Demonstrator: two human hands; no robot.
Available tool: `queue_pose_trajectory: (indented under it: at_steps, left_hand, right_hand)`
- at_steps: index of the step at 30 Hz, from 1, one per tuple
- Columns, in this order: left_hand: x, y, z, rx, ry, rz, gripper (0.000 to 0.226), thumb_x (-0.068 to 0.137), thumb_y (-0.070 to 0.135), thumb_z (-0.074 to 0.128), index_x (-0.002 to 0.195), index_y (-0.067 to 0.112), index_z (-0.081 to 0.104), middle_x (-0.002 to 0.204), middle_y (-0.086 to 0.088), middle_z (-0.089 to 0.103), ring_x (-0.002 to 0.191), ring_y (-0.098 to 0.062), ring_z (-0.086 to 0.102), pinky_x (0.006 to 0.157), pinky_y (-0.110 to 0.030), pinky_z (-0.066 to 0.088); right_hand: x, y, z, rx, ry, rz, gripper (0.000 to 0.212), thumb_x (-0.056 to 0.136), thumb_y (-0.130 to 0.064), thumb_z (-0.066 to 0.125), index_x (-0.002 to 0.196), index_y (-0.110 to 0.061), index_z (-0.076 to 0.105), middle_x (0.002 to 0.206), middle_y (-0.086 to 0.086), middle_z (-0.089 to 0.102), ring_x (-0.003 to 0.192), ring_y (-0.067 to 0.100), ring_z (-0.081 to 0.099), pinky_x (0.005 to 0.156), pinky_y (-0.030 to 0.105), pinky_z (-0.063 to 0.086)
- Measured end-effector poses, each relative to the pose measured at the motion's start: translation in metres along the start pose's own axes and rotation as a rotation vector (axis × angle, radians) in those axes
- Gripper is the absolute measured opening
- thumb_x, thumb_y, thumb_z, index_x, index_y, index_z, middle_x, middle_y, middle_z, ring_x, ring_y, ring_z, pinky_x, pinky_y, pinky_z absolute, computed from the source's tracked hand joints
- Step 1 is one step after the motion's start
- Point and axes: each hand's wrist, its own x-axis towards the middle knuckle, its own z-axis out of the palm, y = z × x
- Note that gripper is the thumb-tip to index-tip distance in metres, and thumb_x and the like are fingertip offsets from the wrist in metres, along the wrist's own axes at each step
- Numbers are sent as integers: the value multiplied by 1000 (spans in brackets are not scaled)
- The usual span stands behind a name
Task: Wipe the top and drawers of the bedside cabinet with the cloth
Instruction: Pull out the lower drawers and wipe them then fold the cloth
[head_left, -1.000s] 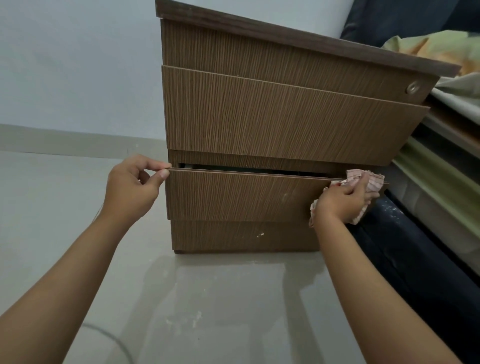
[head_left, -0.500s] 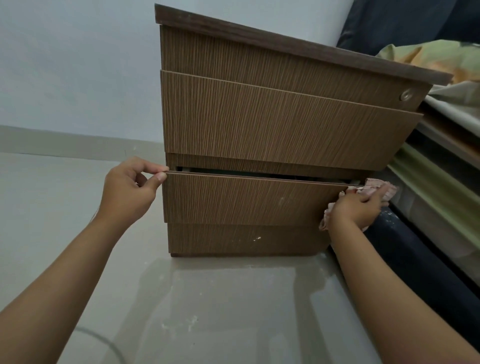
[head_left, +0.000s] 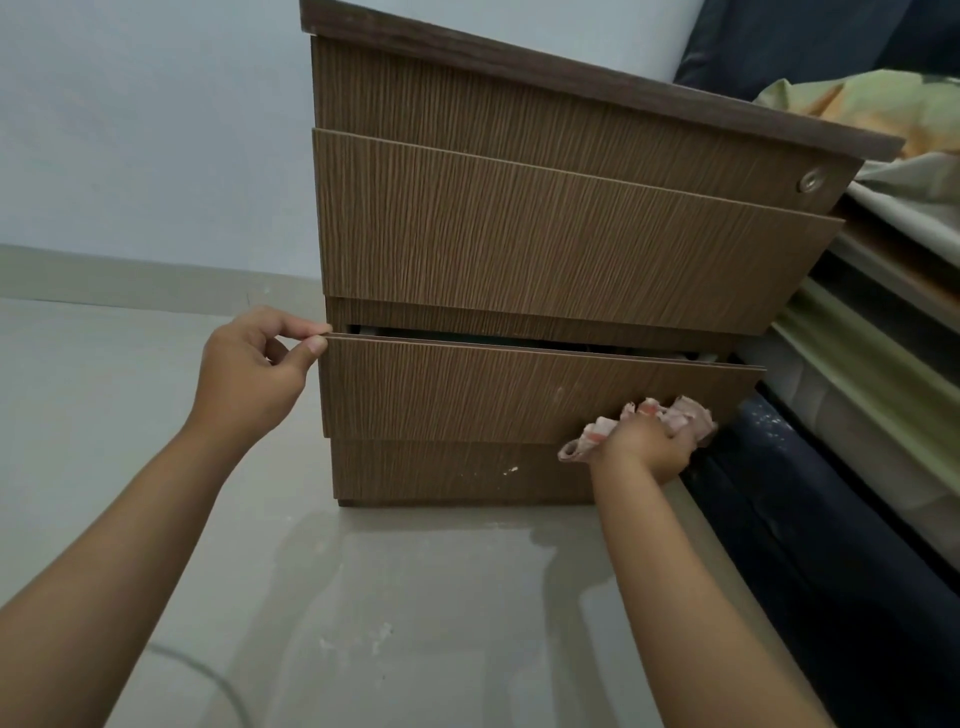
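A brown wooden bedside cabinet (head_left: 545, 234) stands on a pale grey floor (head_left: 389, 623), close to a light wall (head_left: 145, 130). It has a dark top edge and three drawer fronts, one above the other. The bottom drawer (head_left: 493, 389) is pulled out a little, so a thin dark gap shows along its top edge. The left hand (head_left: 254, 369) pinches the top left corner of this drawer between thumb and finger. The right hand (head_left: 649, 441) is at the bottom right corner of the same drawer front. Its fingers are curled tight around a pink and white cloth (head_left: 675, 415), and the cloth is pushed against the wood there. Bits of the cloth stick out above and to the left of the hand. The two hands are well apart, one at each end of the drawer. A small round metal lock (head_left: 811, 180) sits at the right end of the top drawer. A bed (head_left: 883, 364) with green and dark blue layers is just beside the cabinet on the right. A thin grey cable (head_left: 218, 680) lies on the floor near the left arm.
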Motion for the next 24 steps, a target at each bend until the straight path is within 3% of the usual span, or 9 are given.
queue_pose_trajectory:
  at_steps: [3,4,6,10,12,15,18,20,24]
  left_hand:
    - [-1,0,1,-12,-2,-10,10,86,14,65,89,23,68,87,-20,68,60,-21,46,60,-31,42]
    - [-1,0,1,-12,-4,-12,9,86,14,65,90,22,68,87,-20,68,60,-21,46,60,-31,42]
    - [-1,0,1,-12,-12,-10,9,86,14,65,90,22,68,86,-19,68,60,-19,46,59,-30,42]
    - [-1,1,0,-8,-21,-6,10,85,14,65,89,23,68,86,-16,68,61,-19,46,59,-29,41]
    - [0,2,0,-4,-19,-4,10,85,14,65,89,22,68,88,-11,69,61,-18,46,58,-27,41]
    - [0,2,0,-14,-9,-5,10,86,13,64,88,22,67,89,-8,69,60,-17,46,59,-26,42]
    - [-1,1,0,-27,-8,-7,10,86,13,64,88,22,67,87,-11,69,59,-18,47,59,-29,42]
    - [-2,1,1,-36,-10,-12,10,86,14,64,87,23,66,84,-15,69,58,-18,46,59,-30,42]
    - [-2,1,1,-37,-12,-16,12,86,14,64,85,26,66,83,-21,67,59,-20,46,60,-31,42]
  right_hand:
    - [-21,-1,25,8,27,-265,45,99,-21,36,143,-30,33,141,6,47,116,17,56,92,28,51]
    - [-27,0,34,-20,13,-316,49,100,-19,35,147,-29,26,151,6,33,131,18,42,104,19,36]
    - [-28,5,40,-118,7,-342,52,101,-15,31,150,-24,13,158,6,8,144,17,14,98,4,10]
    - [-27,19,31,-224,22,-302,53,102,-17,28,150,-23,7,158,6,-1,145,20,7,102,12,11]
    - [-26,25,27,-232,31,-267,52,102,-20,29,150,-27,9,158,6,3,144,23,12,114,28,16]
    - [-30,28,29,-186,44,-262,52,101,-20,31,149,-31,15,158,4,12,141,26,25,112,44,32]
    - [-51,27,34,-140,-55,-410,52,100,-16,34,148,-27,18,157,3,15,139,23,30,107,22,35]
    - [-70,29,43,-138,-139,-521,53,100,-13,35,149,-21,17,158,4,6,143,17,14,101,-2,17]
    - [-96,47,57,-165,-180,-613,55,100,-13,35,149,-16,10,157,8,-4,144,15,-5,108,8,7]
